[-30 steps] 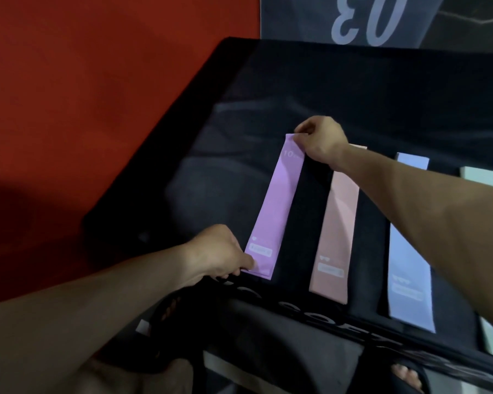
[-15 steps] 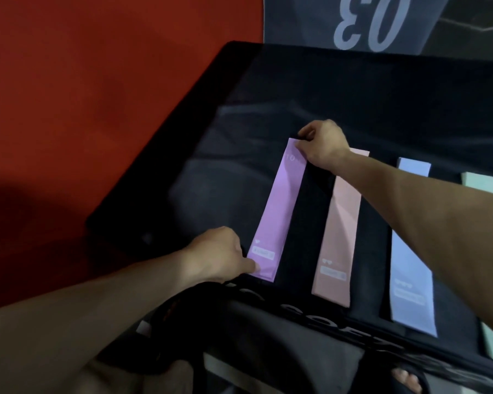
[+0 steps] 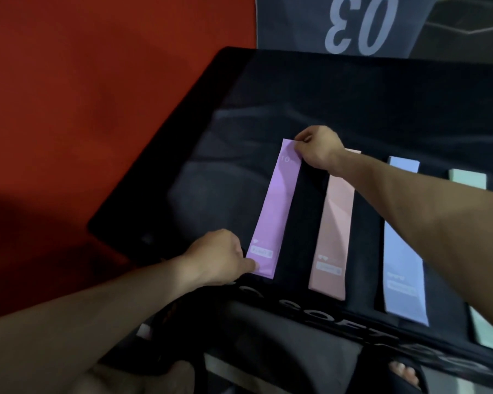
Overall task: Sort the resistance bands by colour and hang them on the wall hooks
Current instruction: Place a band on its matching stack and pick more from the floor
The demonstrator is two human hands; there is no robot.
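Purple band [image 3: 273, 211]: lies flat at centre frame on the black surface [image 3: 239, 155], leftmost of the row.
Right hand [image 3: 318, 150]: fingers curled, pinching the band's far end, upper centre of frame.
Left hand [image 3: 217, 258]: fingers curled at the band's near end; fingertip pressed on the lower left corner. Whether it pinches or only presses cannot be told.
Pink band [image 3: 335, 223]: flat, just right of the purple one, apart from it; far end partly hidden by the right forearm.
Blue band [image 3: 402, 245]: flat, further right, apart from the pink one.
Pale green band [image 3: 467, 180]: at the right edge of frame, mostly hidden behind the forearm.
Progress: four bands laid out in separate colour lanes, so sorting appears largely done. No wall hooks in view; hanging judged not yet started.
Surroundings: red floor [image 3: 83, 95] at left; a mat marked "03" [image 3: 362, 21] at top.
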